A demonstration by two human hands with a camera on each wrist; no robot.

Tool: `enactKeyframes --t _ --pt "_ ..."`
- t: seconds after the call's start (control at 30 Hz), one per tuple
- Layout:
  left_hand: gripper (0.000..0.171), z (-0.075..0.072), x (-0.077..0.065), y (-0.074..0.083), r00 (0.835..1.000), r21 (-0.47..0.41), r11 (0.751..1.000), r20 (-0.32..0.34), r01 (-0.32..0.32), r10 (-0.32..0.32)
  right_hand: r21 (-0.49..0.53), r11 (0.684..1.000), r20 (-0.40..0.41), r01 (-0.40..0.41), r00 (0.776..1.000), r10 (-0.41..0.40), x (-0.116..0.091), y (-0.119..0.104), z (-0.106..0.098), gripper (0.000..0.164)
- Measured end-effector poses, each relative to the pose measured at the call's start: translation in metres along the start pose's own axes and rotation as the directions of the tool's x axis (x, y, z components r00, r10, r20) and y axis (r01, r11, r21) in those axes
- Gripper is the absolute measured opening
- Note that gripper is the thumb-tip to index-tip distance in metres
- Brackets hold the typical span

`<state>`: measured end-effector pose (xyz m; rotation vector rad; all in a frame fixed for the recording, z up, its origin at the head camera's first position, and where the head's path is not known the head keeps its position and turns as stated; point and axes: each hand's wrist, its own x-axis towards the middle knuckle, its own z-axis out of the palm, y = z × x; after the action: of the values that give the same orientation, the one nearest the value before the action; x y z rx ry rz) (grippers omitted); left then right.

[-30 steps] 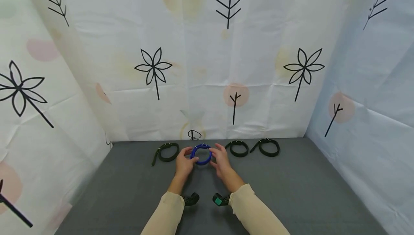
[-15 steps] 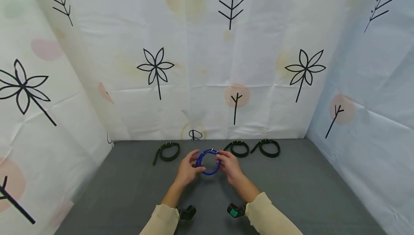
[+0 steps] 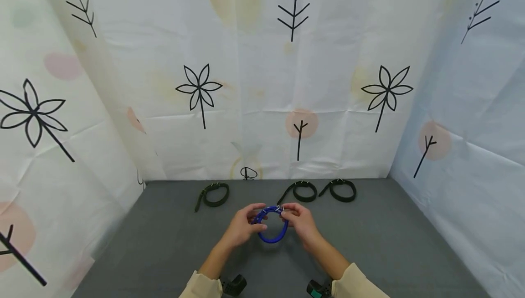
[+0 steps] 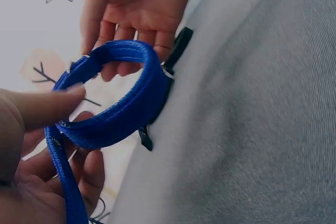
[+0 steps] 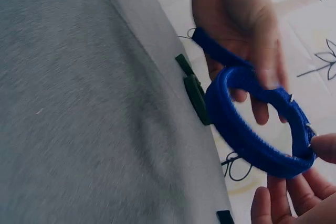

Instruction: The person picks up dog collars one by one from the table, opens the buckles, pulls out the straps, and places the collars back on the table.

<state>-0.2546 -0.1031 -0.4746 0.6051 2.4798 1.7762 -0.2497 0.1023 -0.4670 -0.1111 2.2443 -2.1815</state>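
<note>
A blue pet collar [image 3: 272, 240], closed into a loop with metal hardware at its top, is held up over the grey table between both hands. My left hand [image 3: 239, 227] pinches its left side with the thumb inside the loop and fingers behind. In the left wrist view the loose strap end of the blue collar [image 4: 123, 121] hangs down past the left palm. My right hand [image 3: 304, 226] pinches the loop's upper right by the metal fittings. The right wrist view shows the right thumb at the buckle side of the blue collar [image 5: 236, 127].
Along the back of the grey table [image 3: 369, 252] lie three dark green collars: one at left [image 3: 215, 204], one right of centre [image 3: 305, 198] and one farther right [image 3: 343, 200]. Each is looped with a tail sticking out leftward. A white printed curtain [image 3: 254, 143] surrounds the table's back and sides.
Both hands have drawn the blue collar nearer to the body and slightly right, away from the row of green collars. The right fingers have moved onto the loop's metal fittings.
</note>
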Motion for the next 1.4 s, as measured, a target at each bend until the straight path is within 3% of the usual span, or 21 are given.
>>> enactKeyframes --t 0.3,0.57,0.6,0.7,0.8,0.87,1.1,1.2,1.27,1.33,1.4 --pt "0.034 0.003 -0.006 0.018 0.994 -0.105 0.989 0.058 0.102 -0.096 -0.069 0.987 0.089 0.145 0.986 -0.138 -0.019 0.002 -0.013 0.022" --pt "0.028 0.007 -0.01 0.033 0.974 -0.127 0.967 0.08 0.221 -0.212 -0.221 0.92 0.187 0.323 0.94 -0.285 -0.031 -0.007 -0.02 0.022" --pt "0.029 0.007 -0.01 0.029 0.972 -0.126 0.966 0.084 0.228 -0.218 -0.232 0.909 0.199 0.346 0.932 -0.304 -0.032 -0.007 -0.02 0.023" --pt "0.031 0.009 -0.01 0.029 0.971 -0.115 0.966 0.094 0.232 -0.222 -0.25 0.877 0.237 0.41 0.904 -0.355 -0.023 0.007 -0.025 0.025" --pt "0.031 0.01 -0.01 0.028 0.974 -0.095 0.973 0.103 0.21 -0.201 -0.281 0.812 0.293 0.512 0.851 -0.436 -0.019 0.009 -0.028 0.027" --pt "0.029 0.01 -0.011 0.028 0.977 -0.076 0.979 0.111 0.19 -0.181 -0.316 0.748 0.33 0.583 0.807 -0.49 -0.017 0.007 -0.028 0.03" --pt "0.028 0.012 -0.011 0.029 0.979 -0.036 0.987 0.135 0.156 -0.15 -0.483 0.442 0.464 0.756 0.649 -0.603 -0.013 -0.003 -0.025 0.033" --pt "0.027 0.013 -0.011 0.03 0.979 -0.033 0.986 0.136 0.161 -0.155 -0.515 0.349 0.501 0.783 0.605 -0.619 -0.013 -0.005 -0.024 0.028" --pt "0.026 0.014 -0.011 0.03 0.978 -0.034 0.986 0.135 0.164 -0.158 -0.518 0.327 0.507 0.79 0.592 -0.627 -0.013 -0.005 -0.024 0.024" --pt "0.027 0.014 -0.011 0.031 0.977 -0.042 0.985 0.138 0.17 -0.163 -0.49 0.355 0.498 0.796 0.59 -0.636 -0.013 -0.004 -0.023 0.021" --pt "0.03 0.014 -0.012 0.031 0.975 -0.047 0.983 0.146 0.176 -0.168 -0.44 0.403 0.48 0.802 0.59 -0.649 -0.013 -0.003 -0.023 0.019"
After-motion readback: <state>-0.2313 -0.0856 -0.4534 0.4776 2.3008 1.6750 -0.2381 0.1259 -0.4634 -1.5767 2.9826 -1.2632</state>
